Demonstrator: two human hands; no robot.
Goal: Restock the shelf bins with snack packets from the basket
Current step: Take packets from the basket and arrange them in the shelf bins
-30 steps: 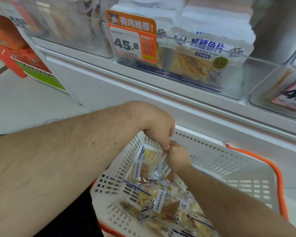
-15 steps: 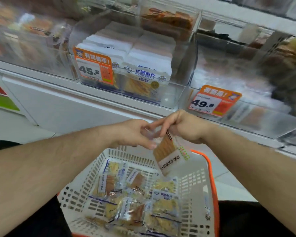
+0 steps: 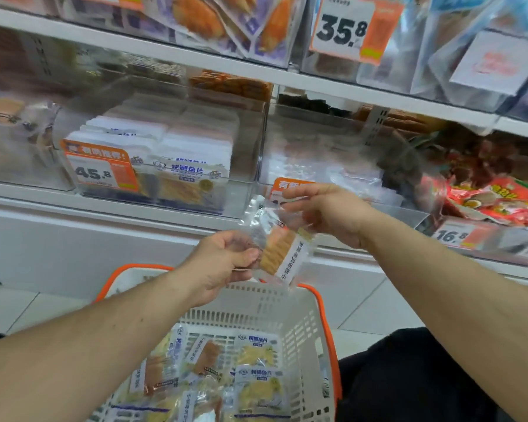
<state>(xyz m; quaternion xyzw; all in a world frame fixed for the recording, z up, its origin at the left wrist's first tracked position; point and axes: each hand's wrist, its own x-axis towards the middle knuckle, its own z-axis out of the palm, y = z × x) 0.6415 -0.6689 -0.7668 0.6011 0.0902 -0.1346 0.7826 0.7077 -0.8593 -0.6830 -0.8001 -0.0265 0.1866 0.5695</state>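
A single head-worn wide-angle camera is looking forward and down from close range, facing the shelf bins (image 3: 171,166) above the basket (image 3: 290,312).

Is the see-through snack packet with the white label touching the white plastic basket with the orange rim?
Apart. The head view shows the clear snack packet gripped by the left hand and right hand, lifted above the white basket, with shelf showing between.
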